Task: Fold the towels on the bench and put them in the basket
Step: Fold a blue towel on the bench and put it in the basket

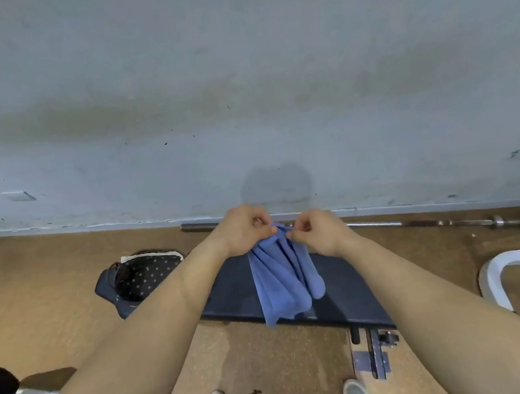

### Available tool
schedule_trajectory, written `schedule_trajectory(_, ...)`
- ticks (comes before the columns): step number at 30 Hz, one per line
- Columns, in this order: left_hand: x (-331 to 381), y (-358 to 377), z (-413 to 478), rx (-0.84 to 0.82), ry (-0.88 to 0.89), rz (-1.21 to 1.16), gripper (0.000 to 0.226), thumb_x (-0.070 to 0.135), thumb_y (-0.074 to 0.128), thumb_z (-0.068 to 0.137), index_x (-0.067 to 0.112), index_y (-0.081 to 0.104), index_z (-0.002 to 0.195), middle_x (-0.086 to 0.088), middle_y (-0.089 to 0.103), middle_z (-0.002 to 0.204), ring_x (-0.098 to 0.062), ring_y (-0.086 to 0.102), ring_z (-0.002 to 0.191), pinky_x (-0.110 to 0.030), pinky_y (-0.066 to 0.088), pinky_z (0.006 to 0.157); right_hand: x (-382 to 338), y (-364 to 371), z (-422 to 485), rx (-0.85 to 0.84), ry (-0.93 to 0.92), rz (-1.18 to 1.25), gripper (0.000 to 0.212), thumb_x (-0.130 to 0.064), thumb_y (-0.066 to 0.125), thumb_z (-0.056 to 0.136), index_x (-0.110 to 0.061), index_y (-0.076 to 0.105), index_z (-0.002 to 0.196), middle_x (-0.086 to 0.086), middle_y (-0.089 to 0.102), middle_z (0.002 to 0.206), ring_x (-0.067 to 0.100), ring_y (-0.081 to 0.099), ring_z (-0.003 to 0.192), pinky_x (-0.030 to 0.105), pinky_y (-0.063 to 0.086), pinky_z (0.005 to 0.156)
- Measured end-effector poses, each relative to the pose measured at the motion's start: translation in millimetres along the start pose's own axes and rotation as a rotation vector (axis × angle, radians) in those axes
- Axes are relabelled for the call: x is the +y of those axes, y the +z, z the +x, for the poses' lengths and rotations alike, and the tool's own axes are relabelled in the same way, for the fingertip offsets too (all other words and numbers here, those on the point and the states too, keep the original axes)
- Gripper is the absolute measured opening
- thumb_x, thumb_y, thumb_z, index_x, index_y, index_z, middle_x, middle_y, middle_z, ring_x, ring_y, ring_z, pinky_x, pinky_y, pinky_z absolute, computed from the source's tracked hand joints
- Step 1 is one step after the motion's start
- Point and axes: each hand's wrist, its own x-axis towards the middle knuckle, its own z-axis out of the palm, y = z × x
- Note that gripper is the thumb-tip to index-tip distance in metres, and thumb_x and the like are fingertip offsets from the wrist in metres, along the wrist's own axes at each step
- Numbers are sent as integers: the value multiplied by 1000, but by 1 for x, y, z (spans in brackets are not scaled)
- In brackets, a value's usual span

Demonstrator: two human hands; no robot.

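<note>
over bench (344,289): towel (283,279) below left hand (243,231), right hand (323,236), seemingly pinched

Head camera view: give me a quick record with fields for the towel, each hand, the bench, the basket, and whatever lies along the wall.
towel: blue, bunched in loose folds, hanging from both hands
left hand: pinches the towel's top edge
right hand: pinches the same edge, close beside the left hand
bench: dark, padded, behind and below the hanging towel
basket: dark, dotted lining, at the bench's left end
along the wall: barbell lying on the floor
task state: towel not yet folded
</note>
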Motion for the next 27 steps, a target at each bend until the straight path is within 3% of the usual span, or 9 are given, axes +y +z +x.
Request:
schedule_trajectory(3,-41,-17,5,-92,49,73,18,31,66,93,17,67,82,4,62,73,-10,54,68,-26,44,67,-13,25,7,71,54,-69,38,-42,61,93,-10,62,73,4,62,65,23,56,66,36,42,61)
schedule_trajectory(6,-84,-29,5,-170,83,64,33,40,56,98,16,63,76,4,59,74,-13,53,71,-33,44,70,-39,56,14,158,125,-175,44,-47,54,96,-17,53,65,0,57,61,26,54,67,36,39,58)
schedule_trajectory(11,-158,-39,-7,-362,92,64,33,42,55,98,22,52,73,7,53,70,-14,48,68,-31,37,65,-81,85,17,206,175,-211,41,-46,63,91,-19,46,65,0,51,60,21,46,60,35,32,54)
schedule_trajectory(16,-217,-36,-19,-481,88,254,35,38,50,101,24,46,69,3,49,74,-20,48,73,-33,36,67,-70,106,-8,-22,361,-363,38,-54,57,93,-22,49,75,0,57,73,17,53,67,33,38,57)
schedule_trajectory(21,-270,-16,-32,-622,2,441,37,51,46,100,19,63,93,0,62,90,-24,59,89,-35,42,74,-35,146,-42,-249,511,-316,38,-58,60,91,-20,62,88,0,64,87,16,58,78,32,42,63)
schedule_trajectory(25,-287,-4,-29,-749,-64,505,43,58,46,97,18,61,91,-1,65,95,-24,59,92,-37,45,81,-11,166,-53,-440,531,-226,40,-54,69,84,-20,58,66,-6,59,57,19,56,61,28,39,58)
schedule_trajectory(27,-290,1,-24,-777,-82,521,43,58,48,96,17,58,89,0,60,87,-23,56,85,-37,43,78,0,171,-50,-525,539,-294,35,-42,69,86,-22,52,64,-9,53,58,14,48,59,27,36,59)
